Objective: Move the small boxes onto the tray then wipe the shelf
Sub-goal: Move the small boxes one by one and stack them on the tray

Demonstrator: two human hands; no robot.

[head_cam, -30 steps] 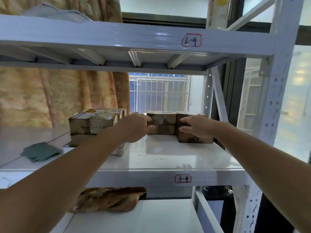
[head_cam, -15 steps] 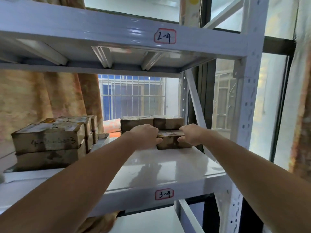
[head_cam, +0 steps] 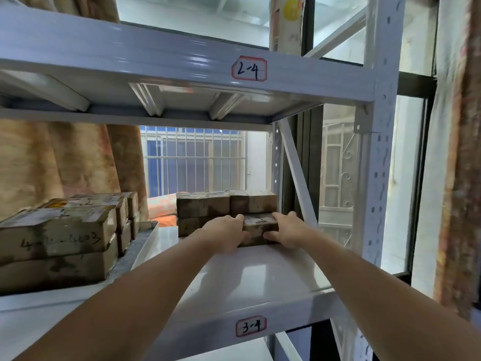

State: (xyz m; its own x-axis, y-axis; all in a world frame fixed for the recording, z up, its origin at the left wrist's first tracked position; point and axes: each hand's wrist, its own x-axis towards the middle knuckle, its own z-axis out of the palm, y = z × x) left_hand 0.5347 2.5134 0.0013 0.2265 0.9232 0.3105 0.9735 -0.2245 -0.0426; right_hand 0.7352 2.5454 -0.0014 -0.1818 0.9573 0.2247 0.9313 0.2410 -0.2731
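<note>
Both my hands grip one small brown box at the back right of the white shelf. My left hand holds its left end and my right hand holds its right end. Behind it stand more small boxes, two on top and one lower left. On the left, a metal tray carries several stacked brown boxes.
The shelf beam labelled 2-4 runs overhead and the front edge carries label 3-4. A slanted brace and the upright post bound the right side. A barred window and curtains lie behind.
My view has shifted right and closer to the shelf. Both hands have closed around the front right box and drawn it slightly forward from the stack.
</note>
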